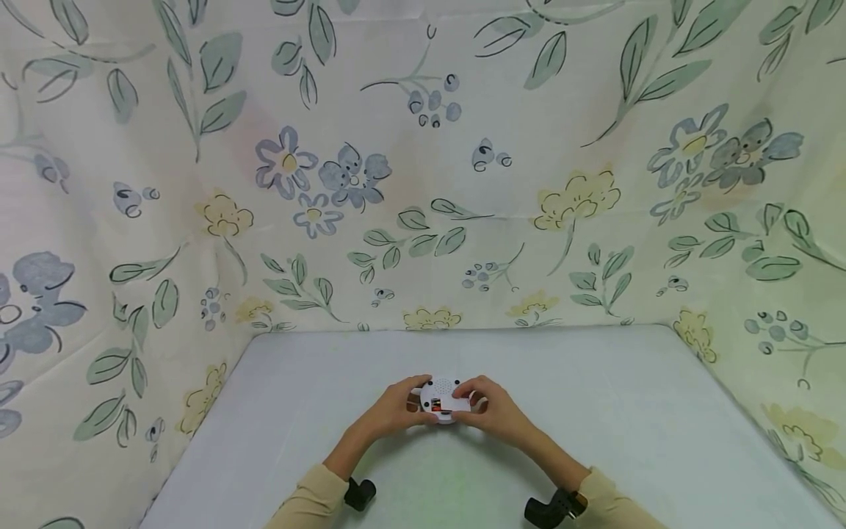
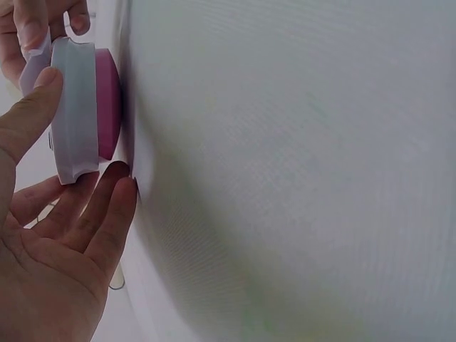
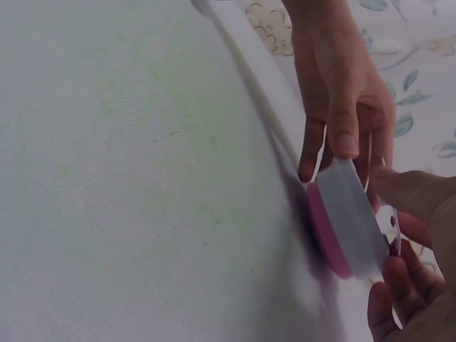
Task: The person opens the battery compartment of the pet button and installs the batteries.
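Note:
A round white battery-powered device (image 1: 444,386) with a ring of small speaker holes is held face up toward the head camera, above the table. Its other side is pink (image 2: 108,107), facing the table. My left hand (image 1: 393,406) grips its left edge, thumb on the near rim and fingers around the far side. Batteries (image 1: 435,405) show in an uncovered part of its compartment. With thumb and fingers, my right hand (image 1: 497,415) pinches a thin white battery cover (image 3: 397,229), which stands tilted up against the device in the left wrist view.
A white cloth-topped table (image 1: 595,411) lies under both hands. Floral fabric (image 1: 423,162) hangs behind the table and along both sides. Black wrist cameras (image 1: 360,494) are strapped near the sleeve cuffs.

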The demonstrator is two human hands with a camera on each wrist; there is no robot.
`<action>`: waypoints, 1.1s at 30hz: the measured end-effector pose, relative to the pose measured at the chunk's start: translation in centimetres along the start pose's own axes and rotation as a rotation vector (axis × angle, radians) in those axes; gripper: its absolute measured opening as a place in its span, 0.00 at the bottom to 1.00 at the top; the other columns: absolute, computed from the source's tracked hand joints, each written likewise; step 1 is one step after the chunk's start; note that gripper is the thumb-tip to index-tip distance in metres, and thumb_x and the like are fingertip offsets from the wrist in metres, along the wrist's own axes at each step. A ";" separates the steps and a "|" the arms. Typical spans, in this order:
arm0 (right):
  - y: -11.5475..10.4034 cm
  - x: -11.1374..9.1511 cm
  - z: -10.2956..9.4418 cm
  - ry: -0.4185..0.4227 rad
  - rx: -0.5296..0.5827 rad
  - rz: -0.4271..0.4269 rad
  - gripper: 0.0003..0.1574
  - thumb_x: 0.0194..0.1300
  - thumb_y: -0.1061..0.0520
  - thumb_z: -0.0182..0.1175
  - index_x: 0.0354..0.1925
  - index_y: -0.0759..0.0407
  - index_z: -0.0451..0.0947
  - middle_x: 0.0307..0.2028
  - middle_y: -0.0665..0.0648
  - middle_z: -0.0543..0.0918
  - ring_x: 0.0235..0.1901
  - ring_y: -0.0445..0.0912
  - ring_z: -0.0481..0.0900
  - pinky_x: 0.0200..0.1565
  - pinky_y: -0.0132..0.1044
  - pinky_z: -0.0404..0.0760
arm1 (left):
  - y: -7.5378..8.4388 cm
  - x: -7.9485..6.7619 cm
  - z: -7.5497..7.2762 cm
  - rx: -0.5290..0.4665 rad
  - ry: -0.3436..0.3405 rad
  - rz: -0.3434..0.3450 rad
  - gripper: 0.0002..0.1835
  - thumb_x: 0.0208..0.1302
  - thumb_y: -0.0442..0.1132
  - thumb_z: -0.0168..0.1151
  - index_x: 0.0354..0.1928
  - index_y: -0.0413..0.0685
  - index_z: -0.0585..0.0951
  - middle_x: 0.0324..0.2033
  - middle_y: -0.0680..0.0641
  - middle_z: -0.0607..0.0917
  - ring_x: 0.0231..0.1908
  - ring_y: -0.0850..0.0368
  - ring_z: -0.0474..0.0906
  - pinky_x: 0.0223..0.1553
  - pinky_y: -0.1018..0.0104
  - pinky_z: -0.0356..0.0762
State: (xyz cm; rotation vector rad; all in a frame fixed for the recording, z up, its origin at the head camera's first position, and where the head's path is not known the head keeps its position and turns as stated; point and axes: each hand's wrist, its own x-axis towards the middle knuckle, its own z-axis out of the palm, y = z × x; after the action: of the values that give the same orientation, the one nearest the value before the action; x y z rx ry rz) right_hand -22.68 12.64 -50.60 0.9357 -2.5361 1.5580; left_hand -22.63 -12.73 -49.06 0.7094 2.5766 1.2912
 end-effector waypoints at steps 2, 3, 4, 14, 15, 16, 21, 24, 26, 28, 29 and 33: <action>0.0 0.0 0.1 0.012 -0.033 -0.027 0.18 0.61 0.56 0.76 0.48 0.57 0.83 0.41 0.53 0.78 0.39 0.51 0.75 0.37 0.36 0.81 | 0.1 0.0 0.0 0.001 -0.001 0.006 0.40 0.63 0.40 0.74 0.72 0.34 0.67 0.62 0.37 0.76 0.51 0.43 0.80 0.51 0.53 0.82; 0.1 0.0 0.2 0.018 -0.047 -0.039 0.17 0.60 0.56 0.76 0.47 0.57 0.84 0.41 0.53 0.78 0.38 0.50 0.75 0.37 0.36 0.80 | 0.2 0.1 0.0 0.001 -0.001 0.010 0.40 0.63 0.40 0.74 0.72 0.34 0.67 0.62 0.37 0.76 0.51 0.43 0.80 0.51 0.53 0.82; 0.1 0.1 0.3 0.022 -0.060 -0.048 0.17 0.60 0.56 0.76 0.47 0.57 0.84 0.40 0.52 0.77 0.38 0.49 0.75 0.37 0.36 0.79 | 0.2 0.1 0.0 0.000 -0.001 0.011 0.39 0.63 0.40 0.74 0.72 0.34 0.67 0.62 0.37 0.76 0.51 0.43 0.81 0.50 0.53 0.82; 0.0 0.6 0.9 0.031 -0.113 -0.031 0.15 0.60 0.54 0.76 0.45 0.56 0.86 0.39 0.50 0.76 0.37 0.46 0.72 0.38 0.36 0.75 | 0.1 0.1 0.0 -0.001 -0.007 0.010 0.40 0.65 0.41 0.73 0.72 0.33 0.66 0.64 0.37 0.75 0.52 0.44 0.80 0.51 0.53 0.82; 0.0 0.6 1.0 0.034 -0.115 -0.029 0.15 0.60 0.54 0.76 0.44 0.56 0.87 0.39 0.50 0.76 0.38 0.46 0.72 0.39 0.37 0.75 | 0.1 0.1 0.0 -0.004 -0.008 0.010 0.40 0.65 0.41 0.73 0.72 0.33 0.66 0.64 0.36 0.74 0.52 0.43 0.80 0.51 0.52 0.81; -0.1 0.6 1.0 0.037 -0.117 -0.025 0.15 0.59 0.54 0.76 0.44 0.56 0.87 0.39 0.50 0.76 0.38 0.46 0.72 0.39 0.37 0.75 | 0.2 0.1 0.0 -0.007 -0.009 0.010 0.40 0.65 0.41 0.73 0.72 0.33 0.66 0.64 0.36 0.74 0.52 0.43 0.80 0.51 0.52 0.81; -0.5 0.7 1.3 0.051 -0.113 0.005 0.15 0.58 0.54 0.77 0.44 0.55 0.88 0.39 0.52 0.76 0.39 0.48 0.72 0.41 0.38 0.75 | 0.3 0.1 0.0 -0.018 -0.008 0.008 0.40 0.65 0.41 0.73 0.72 0.32 0.66 0.65 0.36 0.74 0.53 0.42 0.80 0.52 0.51 0.81; -0.7 0.7 1.3 0.059 -0.099 0.027 0.15 0.58 0.54 0.77 0.44 0.56 0.88 0.39 0.52 0.76 0.39 0.48 0.72 0.41 0.38 0.75 | 0.3 0.1 0.0 -0.019 -0.008 0.013 0.40 0.65 0.41 0.73 0.72 0.32 0.65 0.65 0.36 0.73 0.53 0.42 0.80 0.52 0.50 0.81; -0.7 0.8 1.2 0.066 -0.091 0.040 0.16 0.57 0.54 0.78 0.43 0.56 0.88 0.39 0.52 0.77 0.39 0.48 0.72 0.40 0.38 0.74 | 0.3 0.1 0.0 -0.020 -0.008 0.017 0.40 0.65 0.42 0.73 0.72 0.32 0.65 0.65 0.36 0.73 0.53 0.42 0.80 0.52 0.50 0.81; -0.7 0.9 1.2 0.073 -0.091 0.062 0.17 0.56 0.54 0.79 0.43 0.56 0.88 0.39 0.52 0.77 0.39 0.48 0.72 0.39 0.37 0.73 | 0.3 0.1 0.1 -0.022 -0.008 0.020 0.40 0.65 0.42 0.73 0.72 0.32 0.65 0.65 0.36 0.73 0.53 0.42 0.80 0.52 0.50 0.81; -0.6 0.9 1.2 0.075 -0.093 0.076 0.18 0.55 0.53 0.79 0.44 0.55 0.87 0.39 0.52 0.77 0.39 0.48 0.72 0.39 0.37 0.73 | 0.3 0.1 0.1 -0.025 -0.007 0.022 0.40 0.65 0.41 0.73 0.72 0.32 0.65 0.65 0.36 0.74 0.53 0.42 0.80 0.52 0.50 0.81; -0.5 1.1 1.1 0.077 -0.079 0.170 0.29 0.53 0.51 0.81 0.51 0.55 0.83 0.46 0.57 0.74 0.41 0.50 0.72 0.40 0.39 0.74 | 0.3 0.2 0.1 -0.022 -0.007 0.025 0.40 0.64 0.40 0.74 0.72 0.32 0.66 0.64 0.36 0.74 0.52 0.42 0.80 0.52 0.50 0.81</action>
State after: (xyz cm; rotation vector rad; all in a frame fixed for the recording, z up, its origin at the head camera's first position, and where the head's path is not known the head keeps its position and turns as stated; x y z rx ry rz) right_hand -23.00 11.03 -50.37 0.6549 -2.6612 1.4882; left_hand -22.64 -12.42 -48.85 0.7430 2.5524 1.3197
